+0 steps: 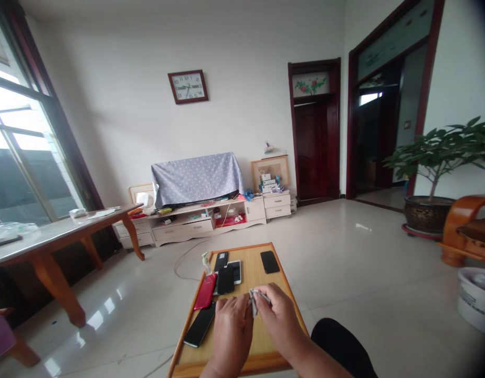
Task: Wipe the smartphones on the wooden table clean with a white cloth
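Cloth (254, 307) pinched between left hand (231, 324) and right hand (280, 316).

Two hands show above the low table (252, 265): the left hand (231, 325), broad across the back with rounded knuckles, and the right hand (277, 315), with a thick thumb. Both are ungloved, and each wrist is bare. The right forearm (325, 361), also uncovered where it shows, widens beyond the low table's near right corner. Right of that corner bulges a knee (340, 344) in plain, matt black cloth, smooth and dome-shaped; finer weave is too dim to tell.
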`<act>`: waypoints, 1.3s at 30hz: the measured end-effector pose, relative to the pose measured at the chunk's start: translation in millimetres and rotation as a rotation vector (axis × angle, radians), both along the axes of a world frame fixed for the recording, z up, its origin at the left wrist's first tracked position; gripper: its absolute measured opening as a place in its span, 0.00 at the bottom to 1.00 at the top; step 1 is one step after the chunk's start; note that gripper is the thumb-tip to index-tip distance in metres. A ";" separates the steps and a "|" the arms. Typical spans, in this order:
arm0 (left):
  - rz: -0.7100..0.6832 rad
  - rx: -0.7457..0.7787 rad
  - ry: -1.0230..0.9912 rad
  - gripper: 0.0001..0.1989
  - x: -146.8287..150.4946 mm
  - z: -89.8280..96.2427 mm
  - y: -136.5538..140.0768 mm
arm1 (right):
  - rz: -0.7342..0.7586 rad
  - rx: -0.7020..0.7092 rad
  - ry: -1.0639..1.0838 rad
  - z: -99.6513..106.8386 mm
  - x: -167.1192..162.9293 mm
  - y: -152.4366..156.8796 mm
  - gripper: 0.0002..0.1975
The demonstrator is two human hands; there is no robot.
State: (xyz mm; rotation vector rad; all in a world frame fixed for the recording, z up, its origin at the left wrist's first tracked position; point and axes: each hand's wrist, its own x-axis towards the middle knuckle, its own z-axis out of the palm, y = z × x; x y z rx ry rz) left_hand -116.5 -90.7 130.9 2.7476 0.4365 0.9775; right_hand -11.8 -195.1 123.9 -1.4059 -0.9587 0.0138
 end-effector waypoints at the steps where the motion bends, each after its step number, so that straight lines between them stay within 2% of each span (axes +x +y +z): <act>1: 0.018 -0.001 -0.004 0.09 -0.2 0.0 0.7 | 0.014 0.009 -0.039 -0.5 -1.8 -0.5 0.11; 4: 0.030 -0.004 -0.017 0.08 -1.5 0.6 2.0 | 0.050 0.029 -0.067 -6.3 0.6 0.3 0.12; 10: -0.020 -0.006 -0.047 0.09 -2.3 -0.4 -1.2 | -0.053 0.006 0.136 -19.1 16.9 4.0 0.16; 16: 0.007 0.023 -0.036 0.09 1.6 -1.4 1.5 | 0.035 0.053 0.057 -13.3 6.2 4.1 0.13; 22: -0.002 0.062 -0.058 0.09 0.9 -2.7 0.5 | -0.055 0.020 0.178 -15.4 17.9 3.4 0.16; 28: 0.012 0.079 -0.072 0.09 4.3 -2.3 0.6 | 0.052 0.085 0.021 -8.4 -1.0 1.7 0.11; 34: -0.020 0.083 -0.097 0.09 2.4 -2.7 -0.7 | -0.044 0.038 0.121 -17.6 19.4 3.1 0.14; 39: -0.006 0.082 -0.077 0.09 5.1 -5.8 1.8 | 0.065 0.075 0.071 -10.1 2.8 0.6 0.12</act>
